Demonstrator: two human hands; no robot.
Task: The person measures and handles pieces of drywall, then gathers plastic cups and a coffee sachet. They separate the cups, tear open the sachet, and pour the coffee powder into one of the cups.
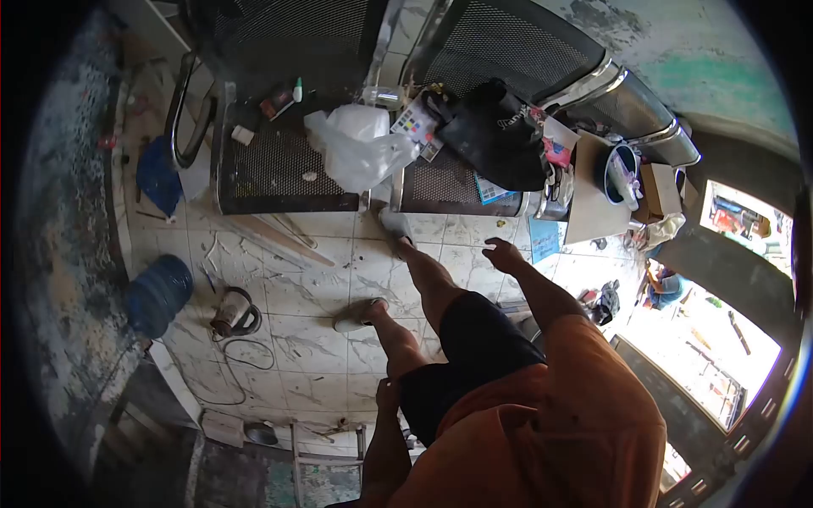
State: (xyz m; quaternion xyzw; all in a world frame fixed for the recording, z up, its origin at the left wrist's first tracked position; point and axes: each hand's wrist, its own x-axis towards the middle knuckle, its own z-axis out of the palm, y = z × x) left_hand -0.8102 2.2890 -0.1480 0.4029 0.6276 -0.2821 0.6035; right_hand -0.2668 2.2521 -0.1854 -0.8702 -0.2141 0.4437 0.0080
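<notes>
My right hand (pixel 504 254) hangs over the tiled floor with its fingers apart and nothing in them, nearest to a blue sheet (pixel 544 239). Beside my dark shorts (pixel 483 334), my left hand (pixel 387 394) is low at the thigh; its fingers are too dark and small to make out. Ahead of my feet stands a perforated metal bench (pixel 279 165). On it lie a white plastic bag (pixel 360 148), a colour-patterned card (pixel 414 123), a black bag (pixel 495 135) and a small bottle with a green cap (pixel 297 91).
A blue water jug (pixel 159 295) lies at the left, near a corded tool (pixel 233 313). Wood strips (pixel 279 241) rest by the bench. Cardboard (pixel 593 195) and a bucket (pixel 622 173) are at the right. Beyond a bright doorway, a person (pixel 665 288) is low down.
</notes>
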